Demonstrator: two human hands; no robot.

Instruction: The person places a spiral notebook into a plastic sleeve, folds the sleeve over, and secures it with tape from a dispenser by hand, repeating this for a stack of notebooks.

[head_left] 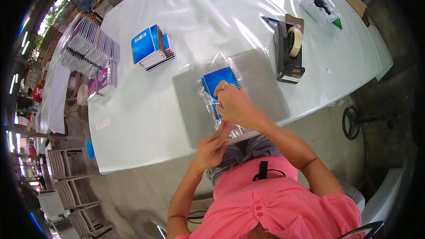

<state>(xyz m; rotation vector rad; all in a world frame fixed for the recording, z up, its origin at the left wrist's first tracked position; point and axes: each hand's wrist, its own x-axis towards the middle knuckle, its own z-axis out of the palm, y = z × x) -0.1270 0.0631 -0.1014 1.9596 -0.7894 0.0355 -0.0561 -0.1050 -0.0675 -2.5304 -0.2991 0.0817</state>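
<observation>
A blue spiral-bound notebook [215,78] lies on a grey mat [188,102] near the table's front edge, with clear plastic film [239,130] around and below it. My right hand [237,106], a ring on one finger, is over the notebook's lower right part, its fingers curled and closed on the film; the fingertips are partly hidden. Just below, at the table edge, my left hand [210,150] has its fingers pressed together on the film's near end. The two hands almost touch.
A small stack of spiral notebooks [148,46] sits back left. Taller stacks of wrapped notebooks [95,40] stand at the left edge. To the right are a black tape dispenser [283,55] with a tape roll [295,42] and a white plastic bag [315,9]. A standing fan [352,123] is beyond the right edge.
</observation>
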